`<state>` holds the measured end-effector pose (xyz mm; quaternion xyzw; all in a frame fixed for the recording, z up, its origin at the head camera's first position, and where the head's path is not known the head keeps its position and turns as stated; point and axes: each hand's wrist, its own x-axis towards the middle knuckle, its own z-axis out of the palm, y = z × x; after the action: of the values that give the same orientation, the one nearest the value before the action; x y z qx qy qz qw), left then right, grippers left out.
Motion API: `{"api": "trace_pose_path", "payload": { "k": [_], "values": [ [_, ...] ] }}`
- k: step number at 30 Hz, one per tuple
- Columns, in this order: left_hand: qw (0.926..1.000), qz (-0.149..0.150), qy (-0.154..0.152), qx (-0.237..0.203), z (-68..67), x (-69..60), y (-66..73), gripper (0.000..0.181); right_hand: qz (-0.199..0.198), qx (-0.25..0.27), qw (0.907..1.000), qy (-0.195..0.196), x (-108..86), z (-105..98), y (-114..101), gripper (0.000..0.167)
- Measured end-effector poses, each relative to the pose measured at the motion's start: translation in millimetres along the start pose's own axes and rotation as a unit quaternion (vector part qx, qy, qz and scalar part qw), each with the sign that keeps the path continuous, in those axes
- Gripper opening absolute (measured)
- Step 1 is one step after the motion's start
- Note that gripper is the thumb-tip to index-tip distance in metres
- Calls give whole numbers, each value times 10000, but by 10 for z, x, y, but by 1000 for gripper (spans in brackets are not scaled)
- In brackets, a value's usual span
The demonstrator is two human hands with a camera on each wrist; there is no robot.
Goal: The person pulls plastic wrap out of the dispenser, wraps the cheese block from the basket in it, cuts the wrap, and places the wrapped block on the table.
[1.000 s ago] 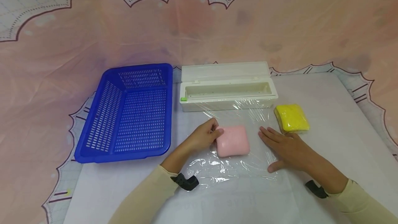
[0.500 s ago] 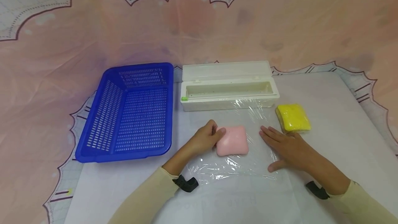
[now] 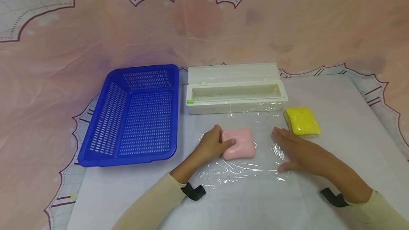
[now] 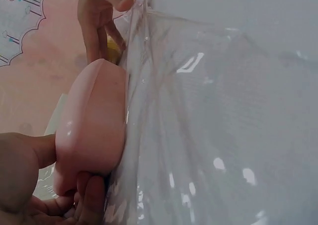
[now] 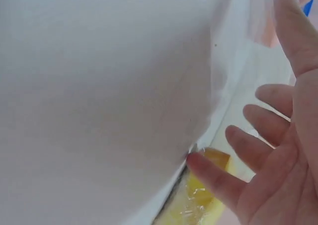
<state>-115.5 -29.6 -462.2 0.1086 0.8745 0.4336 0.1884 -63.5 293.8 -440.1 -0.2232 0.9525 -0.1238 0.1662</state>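
A pink rounded-square block [image 3: 241, 148] with smooth sides lies on a sheet of clear cling film [image 3: 223, 173] on the white table. Its left side is gripped by my left hand [image 3: 212, 144], thumb over the top and fingers at the side and lower edge, as the left wrist view shows. Near the film's right edge is my right hand [image 3: 303, 155], its fingers straight and nothing in its grasp; whether it touches the film is unclear. Just beyond that hand sits a yellow block [image 3: 301, 121] in shiny clear wrap, also visible behind the fingers in the right wrist view.
A white cling film dispenser [image 3: 236, 107] with its lid raised and a green tab stands behind the pink block. The film reaches up to its front. To the left is a blue slatted plastic basket [image 3: 176, 127]. A patterned cloth [image 3: 143, 27] hangs behind the table.
My left thumb has slid farther onto the top of the pink block. My right hand has shifted a little to the right, with its fingers closer together. The film's creases have changed.
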Motion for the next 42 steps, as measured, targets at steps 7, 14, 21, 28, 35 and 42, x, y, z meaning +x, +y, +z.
{"api": "trace_pose_path", "payload": {
  "k": [7, 14, 21, 28, 35, 42],
  "values": [
    [9995, -55, 162, 263, -83, -136, 45, 35, -580, 254, 9940, 887, -64, -11, -35, 51],
    [9881, 712, -79, 1363, -184, -481, 49, 24, -900, 564, 9941, -198, -24, 45, -135, 36],
    [9486, 1529, -1458, 2357, -289, -661, -106, 24, -1499, 190, 9885, 40, -3, 116, -195, 23],
    [9391, 1778, -1451, 2558, -268, -707, -243, 22, -1793, 368, 9828, 256, 4, 156, -179, 16],
    [9472, 1898, -1309, 2230, -244, -659, -346, 14, -1411, 914, 9858, -9, 28, 173, -133, 13],
    [9587, 1962, -1390, 1518, -323, -631, -397, 12, -1250, 1428, 9816, -212, 21, 155, -123, 9]
  ]
}}
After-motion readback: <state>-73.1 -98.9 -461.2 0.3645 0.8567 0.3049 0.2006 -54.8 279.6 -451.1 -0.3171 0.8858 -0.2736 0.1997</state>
